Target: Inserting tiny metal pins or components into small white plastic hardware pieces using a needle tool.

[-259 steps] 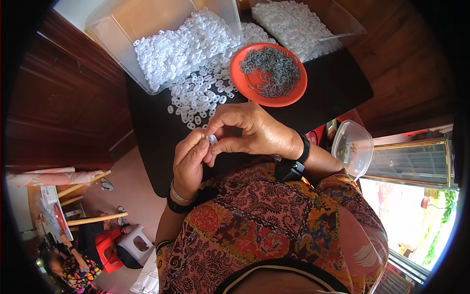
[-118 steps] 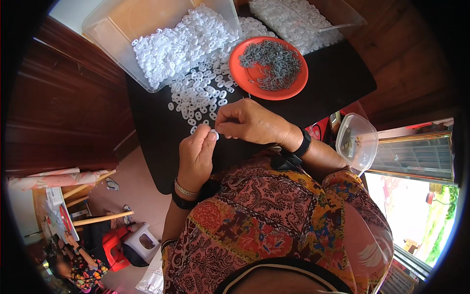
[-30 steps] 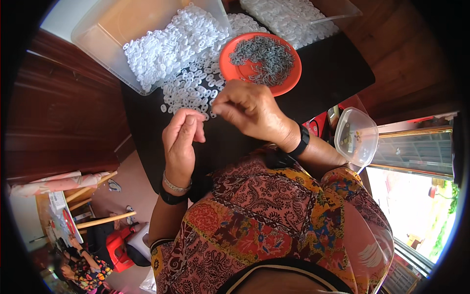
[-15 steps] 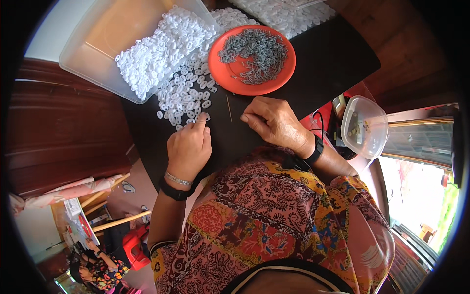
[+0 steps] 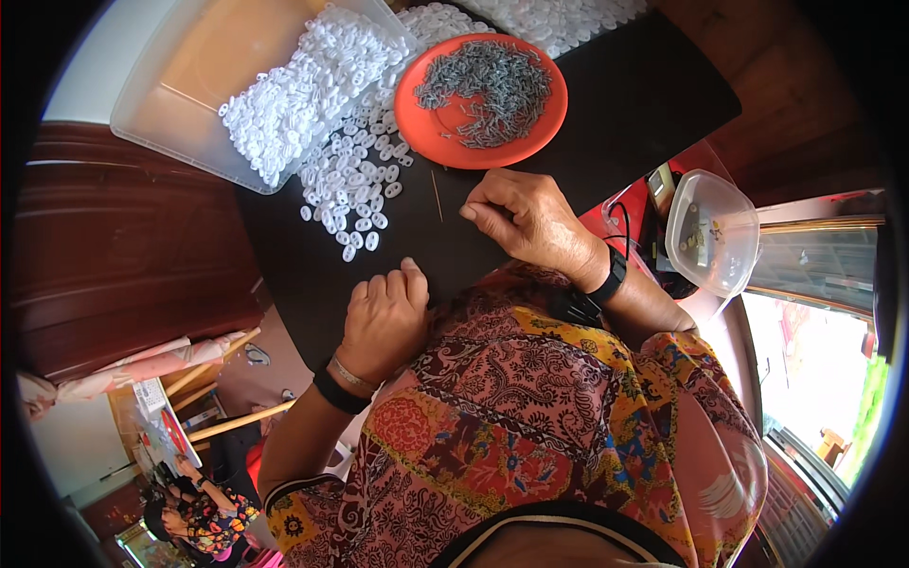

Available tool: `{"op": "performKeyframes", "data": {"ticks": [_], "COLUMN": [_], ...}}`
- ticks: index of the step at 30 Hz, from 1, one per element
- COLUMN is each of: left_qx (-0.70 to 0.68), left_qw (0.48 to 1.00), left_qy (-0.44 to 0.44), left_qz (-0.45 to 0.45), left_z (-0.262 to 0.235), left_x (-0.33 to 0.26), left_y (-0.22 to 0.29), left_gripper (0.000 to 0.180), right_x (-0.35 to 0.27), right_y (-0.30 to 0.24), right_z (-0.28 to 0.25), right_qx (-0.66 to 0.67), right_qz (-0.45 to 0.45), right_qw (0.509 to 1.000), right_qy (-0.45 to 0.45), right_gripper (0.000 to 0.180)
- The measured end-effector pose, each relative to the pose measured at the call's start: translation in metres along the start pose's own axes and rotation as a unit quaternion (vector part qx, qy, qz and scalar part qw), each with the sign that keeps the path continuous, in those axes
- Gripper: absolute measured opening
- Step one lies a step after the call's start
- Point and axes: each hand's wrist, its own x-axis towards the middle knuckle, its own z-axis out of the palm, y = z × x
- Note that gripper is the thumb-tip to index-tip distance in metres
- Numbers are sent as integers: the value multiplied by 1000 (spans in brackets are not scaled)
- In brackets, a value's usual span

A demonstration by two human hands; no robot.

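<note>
My left hand (image 5: 386, 317) is at the near edge of the black table, its fingers curled in and its thumb along them. Whatever those fingers may hold is hidden. Closest to it lie loose white oval plastic pieces (image 5: 352, 189), each with two holes, spilling from a larger heap. My right hand (image 5: 530, 222) is closed below the orange plate (image 5: 426, 142), thumb against bent fingers; I cannot see what is in it. Small grey screw-like pieces (image 5: 502, 85) fill much of the plate. A thin brown stick (image 5: 436, 197) lies on the table, left of my right hand and apart from it.
A clear plastic tub (image 5: 175, 142) tips toward the table, white pieces heaped at its mouth. More white pieces (image 5: 568, 19) lie at the back. To the right stand a clear square container (image 5: 710, 237) and a red surface with a black cable. Another person (image 5: 204, 516) sits at lower left.
My left hand has drawn back from the white pieces toward me, its pointing finger now curled in. My right hand has barely moved. The whole view has shifted slightly.
</note>
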Motion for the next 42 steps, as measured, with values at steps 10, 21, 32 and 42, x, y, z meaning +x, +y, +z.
{"op": "performKeyframes", "data": {"ticks": [10, 21, 32, 42], "left_qx": [23, -32, -123, -147], "left_qw": [992, 982, 981, 973], "left_qy": [107, 169, 118, 150], "left_qz": [69, 80, 97, 97], "left_z": [15, 41, 31, 46], "left_x": [-29, -41, -61, -67], "left_y": [1, -8, -19, -27], "left_gripper": [13, 11, 32, 30], "right_x": [-5, -4, -4, 27], "right_y": [0, 6, -9, -13], "right_z": [6, 13, 7, 4], "right_qx": [-49, -96, -69, -305], "right_qz": [-29, -67, -8, -157], "right_qw": [998, 993, 998, 939], "right_qy": [19, 22, -7, 3], "right_gripper": [13, 11, 7, 11]}}
